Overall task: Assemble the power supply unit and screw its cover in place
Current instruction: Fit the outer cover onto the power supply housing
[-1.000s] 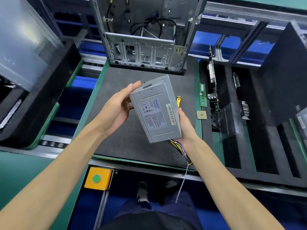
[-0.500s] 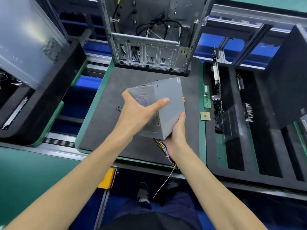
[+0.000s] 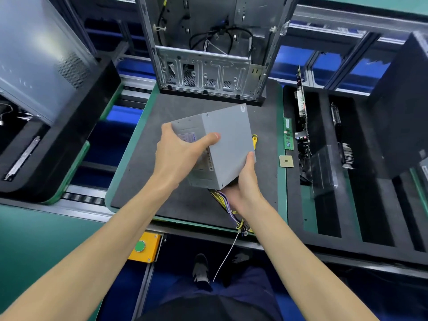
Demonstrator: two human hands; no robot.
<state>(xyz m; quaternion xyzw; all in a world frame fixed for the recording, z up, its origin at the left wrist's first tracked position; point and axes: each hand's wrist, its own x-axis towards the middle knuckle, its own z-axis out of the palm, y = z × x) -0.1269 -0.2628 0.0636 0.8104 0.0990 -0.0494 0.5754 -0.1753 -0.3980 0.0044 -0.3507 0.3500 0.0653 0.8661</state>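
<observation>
A dark grey foam mat (image 3: 143,186) edged in green lies on an assembly-line bench, with roller conveyor rails and blue gaps running behind it. At twelve o'clock on the mat stands an open computer case (image 3: 208,49), bare metal inside with black cables looped within. The power supply unit (image 3: 228,140) is held tilted above the middle of the mat, clear of the surface. The left hand (image 3: 179,154) grips its labelled face from nine o'clock, thumb laid across the edge onto the plain grey side. The right hand (image 3: 245,184) cups the lower corner at five o'clock, fingers curled under and thumb pressed on the side. A bundle of coloured wires (image 3: 228,205) trails from beneath the unit past the right wrist. A yellow tool handle (image 3: 254,141) peeks out at three o'clock, mostly hidden behind the unit. Further right lie a green memory stick (image 3: 288,136) and a square processor chip (image 3: 286,161); beyond, circuit boards stand in black foam slots (image 3: 324,205). At seven o'clock sits a yellow box with a green button (image 3: 142,247)
</observation>
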